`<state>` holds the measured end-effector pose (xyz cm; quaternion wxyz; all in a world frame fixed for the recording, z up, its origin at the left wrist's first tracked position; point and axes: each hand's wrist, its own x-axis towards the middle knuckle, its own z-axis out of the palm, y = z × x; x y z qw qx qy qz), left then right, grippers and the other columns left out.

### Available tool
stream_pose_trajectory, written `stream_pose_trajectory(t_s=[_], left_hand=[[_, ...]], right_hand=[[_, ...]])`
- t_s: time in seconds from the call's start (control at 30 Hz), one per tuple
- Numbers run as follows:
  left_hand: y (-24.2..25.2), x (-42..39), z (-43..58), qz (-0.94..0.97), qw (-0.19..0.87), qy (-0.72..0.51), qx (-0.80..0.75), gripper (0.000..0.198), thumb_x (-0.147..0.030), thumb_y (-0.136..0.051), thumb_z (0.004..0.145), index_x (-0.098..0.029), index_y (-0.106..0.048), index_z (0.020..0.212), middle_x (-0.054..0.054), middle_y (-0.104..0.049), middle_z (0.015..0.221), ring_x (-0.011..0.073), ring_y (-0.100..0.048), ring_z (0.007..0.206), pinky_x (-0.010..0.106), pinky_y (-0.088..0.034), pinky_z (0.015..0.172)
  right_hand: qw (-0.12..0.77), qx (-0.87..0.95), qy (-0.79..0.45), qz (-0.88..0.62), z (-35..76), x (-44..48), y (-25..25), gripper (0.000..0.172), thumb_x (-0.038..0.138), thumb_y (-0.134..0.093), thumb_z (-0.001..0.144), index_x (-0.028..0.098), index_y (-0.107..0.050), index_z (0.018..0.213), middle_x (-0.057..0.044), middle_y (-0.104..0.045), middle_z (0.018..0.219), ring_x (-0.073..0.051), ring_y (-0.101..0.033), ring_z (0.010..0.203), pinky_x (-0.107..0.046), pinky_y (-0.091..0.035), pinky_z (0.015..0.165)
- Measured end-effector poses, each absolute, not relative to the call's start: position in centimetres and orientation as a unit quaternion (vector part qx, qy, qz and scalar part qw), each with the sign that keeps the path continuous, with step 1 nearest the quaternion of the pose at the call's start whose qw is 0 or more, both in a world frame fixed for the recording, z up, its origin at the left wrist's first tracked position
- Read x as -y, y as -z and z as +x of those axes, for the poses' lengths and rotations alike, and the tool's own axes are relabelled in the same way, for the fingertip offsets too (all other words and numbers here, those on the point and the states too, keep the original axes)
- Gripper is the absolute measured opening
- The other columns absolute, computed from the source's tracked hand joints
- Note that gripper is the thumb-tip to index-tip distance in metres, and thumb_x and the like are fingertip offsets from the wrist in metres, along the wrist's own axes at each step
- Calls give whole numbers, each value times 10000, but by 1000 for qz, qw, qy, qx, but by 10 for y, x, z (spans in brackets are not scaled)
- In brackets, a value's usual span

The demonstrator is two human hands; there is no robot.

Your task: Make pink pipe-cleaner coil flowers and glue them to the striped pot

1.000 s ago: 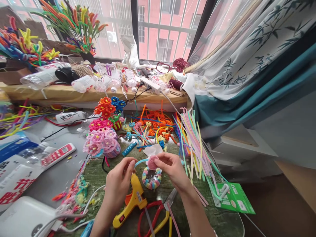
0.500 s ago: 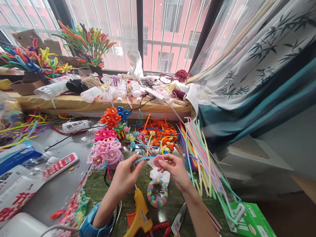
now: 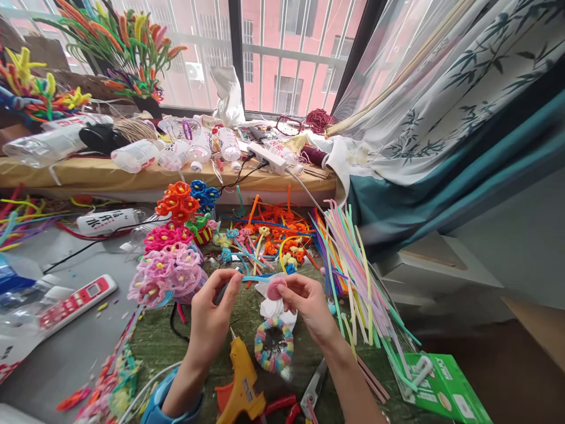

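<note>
My left hand (image 3: 216, 309) pinches the end of a light blue pipe cleaner (image 3: 256, 278) between thumb and fingertips. A pink coil of pipe cleaner (image 3: 276, 288), wound into a flat disc, is held by my right hand (image 3: 309, 306). The blue strand runs from my left fingertips to the coil; how the two join is hidden. Below my hands stands a round holder ringed with pastel pipe cleaner (image 3: 273, 345). White paper (image 3: 278, 311) lies just behind it. A yellow glue gun (image 3: 242, 383) rests below my left hand, and scissors (image 3: 314, 388) with red handles lie to its right.
Pipe-cleaner flowers (image 3: 170, 265) stand to the left. Orange pieces (image 3: 286, 224) are strewn at the back, and a bundle of long pastel pipe cleaners (image 3: 353, 265) lies on the right beside a green box (image 3: 445, 388). Bottles (image 3: 136, 154) and a power strip (image 3: 267, 158) line the sill.
My left hand has turned more upright, its fingertips now at the end of the blue strand, which looks straighter. The camera view has shifted, so the scene sits further left.
</note>
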<state>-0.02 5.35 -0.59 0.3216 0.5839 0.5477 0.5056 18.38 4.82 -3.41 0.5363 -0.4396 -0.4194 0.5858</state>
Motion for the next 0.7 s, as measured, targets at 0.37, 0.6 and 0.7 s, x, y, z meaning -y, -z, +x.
stream_pose_trajectory(t_s=[0.37,0.6,0.7], left_hand=[[10,-50,3,600,327,-500,-532,178,-354,-630,881,-193,-658,813,-19,-664,720,137,-602,651,214,-479,609],[13,-52,1,612,305,-483,-547,195,-370,-523,936,-201,-587,862,-21,-609,678,145,-570,617,239,-457,592],[7,-46,-7,624,293,-460,-559,184,-343,-438,960,-221,-539,865,-39,-562,627,144,-532,554,248,-429,558]], right_hand=[[531,437,-609,-395,182,-43,39,258,414,-804,796,186,-741,899,-3,-708,725,-121,-616,520,-228,-494,483],[536,434,-600,-406,182,-44,35,259,422,-792,805,177,-742,869,-26,-747,747,-137,-642,541,-241,-521,499],[538,433,-593,-414,182,-43,34,272,430,-795,793,171,-740,855,-40,-758,744,-146,-646,560,-246,-516,502]])
